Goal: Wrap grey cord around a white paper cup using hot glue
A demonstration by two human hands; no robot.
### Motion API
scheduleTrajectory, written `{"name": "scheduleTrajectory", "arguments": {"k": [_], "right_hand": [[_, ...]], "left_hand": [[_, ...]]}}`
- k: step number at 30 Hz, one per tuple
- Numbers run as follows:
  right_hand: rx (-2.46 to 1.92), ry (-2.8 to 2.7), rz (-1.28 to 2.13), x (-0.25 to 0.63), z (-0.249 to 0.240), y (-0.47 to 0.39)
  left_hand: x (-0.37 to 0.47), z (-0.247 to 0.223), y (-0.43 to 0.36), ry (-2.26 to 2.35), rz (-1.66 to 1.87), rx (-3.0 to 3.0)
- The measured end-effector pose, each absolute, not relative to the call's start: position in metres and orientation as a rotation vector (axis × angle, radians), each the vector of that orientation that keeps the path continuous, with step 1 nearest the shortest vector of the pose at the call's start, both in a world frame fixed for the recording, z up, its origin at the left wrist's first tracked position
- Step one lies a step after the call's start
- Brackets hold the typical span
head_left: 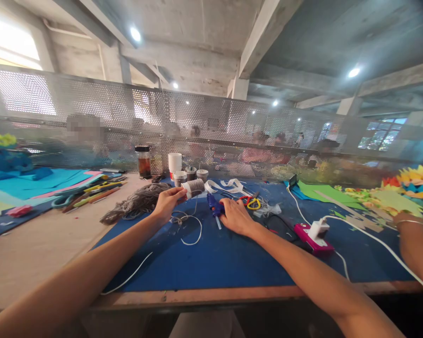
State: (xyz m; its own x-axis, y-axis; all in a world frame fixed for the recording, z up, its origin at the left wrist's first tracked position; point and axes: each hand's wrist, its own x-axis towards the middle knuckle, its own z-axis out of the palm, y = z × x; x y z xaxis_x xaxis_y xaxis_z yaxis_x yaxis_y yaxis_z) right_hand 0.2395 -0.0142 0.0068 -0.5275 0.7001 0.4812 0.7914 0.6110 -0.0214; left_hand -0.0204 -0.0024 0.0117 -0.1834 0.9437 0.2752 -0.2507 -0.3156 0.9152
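My left hand point(168, 204) is closed on the end of a white paper cup point(193, 188), tipped on its side, with grey cord wound round part of it. A loose tail of the cord point(183, 218) trails down to the blue mat point(183, 267). My right hand point(237, 216) is wrapped round a blue hot glue gun point(215, 205), low over the mat, with a clear glue stick point(218, 223) poking out of its back toward me. Left of the cup lies a heap of grey cord point(141, 202). Yellow-and-red-handled scissors point(252, 202) lie beyond my right hand.
Cups point(175, 162) and a dark jar point(144, 163) stand behind, before a perforated metal screen point(211, 126). A pink power strip point(313, 238) with a white plug and cables sits at right. Another person's arm point(416, 244) reaches in there. Tools point(95, 192) lie left.
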Motion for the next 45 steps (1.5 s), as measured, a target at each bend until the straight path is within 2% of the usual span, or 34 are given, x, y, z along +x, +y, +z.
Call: {"name": "scheduleTrajectory", "arguments": {"k": [14, 22, 25, 32, 36, 39, 45], "right_hand": [[-1.375, -2.556, -0.296, 0.242, -0.001, -0.01], [-1.155, -2.317, -0.331, 0.229, 0.017, -0.029], [-1.066, -2.159, -0.098, 0.221, 0.024, -0.028], [-0.982, -1.668, 1.069, 0.209, 0.026, -0.012], [-0.786, -1.548, 1.49, 0.202, 0.029, -0.018], [-0.768, -1.585, 1.627, 0.203, 0.029, -0.02], [-0.95, -1.692, 1.519, 0.211, 0.026, -0.015]], "left_hand": [[-0.016, 0.014, -0.007, 0.901, 1.613, 1.18], [-0.008, 0.016, -0.015, 0.828, 1.529, 1.194], [-0.005, 0.019, -0.019, 0.789, 1.487, 1.173], [-0.005, 0.021, -0.018, 0.722, 1.394, 1.07], [-0.005, 0.021, -0.017, 0.727, 1.414, 1.097], [-0.006, 0.02, -0.016, 0.752, 1.421, 1.117], [-0.007, 0.017, -0.015, 0.779, 1.461, 1.151]]}}
